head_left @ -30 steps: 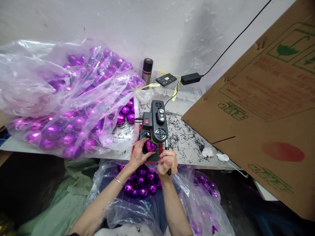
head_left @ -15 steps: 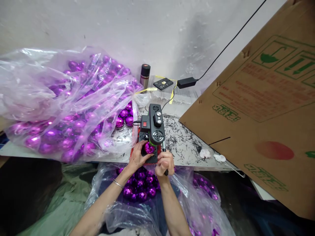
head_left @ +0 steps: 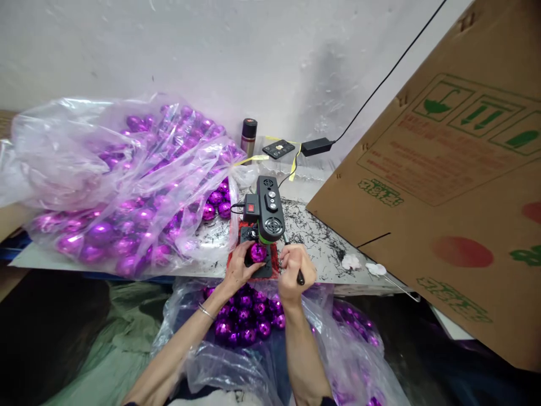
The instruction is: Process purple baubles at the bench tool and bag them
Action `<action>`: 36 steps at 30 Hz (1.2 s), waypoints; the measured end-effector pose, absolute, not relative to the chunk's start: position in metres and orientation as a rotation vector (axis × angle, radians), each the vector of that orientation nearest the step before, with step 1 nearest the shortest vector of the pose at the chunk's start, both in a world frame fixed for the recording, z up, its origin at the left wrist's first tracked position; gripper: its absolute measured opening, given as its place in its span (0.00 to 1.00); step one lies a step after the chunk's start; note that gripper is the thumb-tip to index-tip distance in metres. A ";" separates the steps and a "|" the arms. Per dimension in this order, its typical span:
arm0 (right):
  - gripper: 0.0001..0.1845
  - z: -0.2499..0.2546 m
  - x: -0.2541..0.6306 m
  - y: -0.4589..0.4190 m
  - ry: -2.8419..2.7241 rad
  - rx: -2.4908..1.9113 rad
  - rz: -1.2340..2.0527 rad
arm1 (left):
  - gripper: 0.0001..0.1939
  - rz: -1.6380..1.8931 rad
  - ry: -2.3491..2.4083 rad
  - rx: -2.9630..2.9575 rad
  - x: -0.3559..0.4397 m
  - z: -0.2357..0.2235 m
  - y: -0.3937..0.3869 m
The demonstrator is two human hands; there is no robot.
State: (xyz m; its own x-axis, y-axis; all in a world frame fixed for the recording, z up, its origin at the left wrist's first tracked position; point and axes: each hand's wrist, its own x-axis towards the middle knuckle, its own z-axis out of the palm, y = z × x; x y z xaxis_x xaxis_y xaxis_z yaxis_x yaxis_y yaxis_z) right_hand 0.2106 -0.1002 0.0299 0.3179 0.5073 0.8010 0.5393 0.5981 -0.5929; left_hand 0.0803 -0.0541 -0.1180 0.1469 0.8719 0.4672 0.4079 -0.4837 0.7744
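Note:
A small black bench drill press (head_left: 270, 207) stands on a red mat (head_left: 234, 248) at the table's front edge. Under its head sits a shiny purple faceted ball (head_left: 257, 253), gripped by my left hand (head_left: 239, 268) between thumb and fingers. My right hand (head_left: 296, 272) is wrapped round the machine's lever handle (head_left: 300, 277), whose black end pokes out of the fist. Below the table edge, in front of my body, lie many more purple balls (head_left: 244, 316) in an open clear plastic bag (head_left: 228, 361).
A large clear bag of purple balls (head_left: 101, 231) fills the table's left. Behind stand a dark flask (head_left: 249, 138), a black phone-like slab (head_left: 278, 149) and a power adapter (head_left: 316, 146). Black shavings (head_left: 310, 239) litter the tabletop. A big cardboard box (head_left: 422, 208) leans in from the right.
My right hand has swung to the right with the lever handle. My left hand keeps its grip on the ball under the drill head. The view has shifted slightly.

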 end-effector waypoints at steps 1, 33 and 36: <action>0.21 0.039 0.211 -0.101 -1.299 -1.019 0.009 | 0.32 1.327 1.207 1.986 0.078 -0.115 -0.060; 0.20 0.026 0.207 -0.105 -1.363 -0.950 -0.032 | 0.26 0.797 1.779 1.566 0.027 -0.010 0.090; 0.21 0.030 0.208 -0.105 -1.372 -0.943 -0.028 | 0.32 0.932 1.677 1.437 0.013 -0.005 0.080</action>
State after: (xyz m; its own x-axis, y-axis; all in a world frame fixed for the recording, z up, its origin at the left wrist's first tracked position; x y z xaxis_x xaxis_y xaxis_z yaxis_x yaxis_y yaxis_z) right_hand 0.2078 -0.1047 0.0297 0.2572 0.4938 0.8307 0.5268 0.6490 -0.5489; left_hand 0.0128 0.0797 -0.0052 -0.1120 0.9913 -0.0697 0.4645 0.1142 0.8782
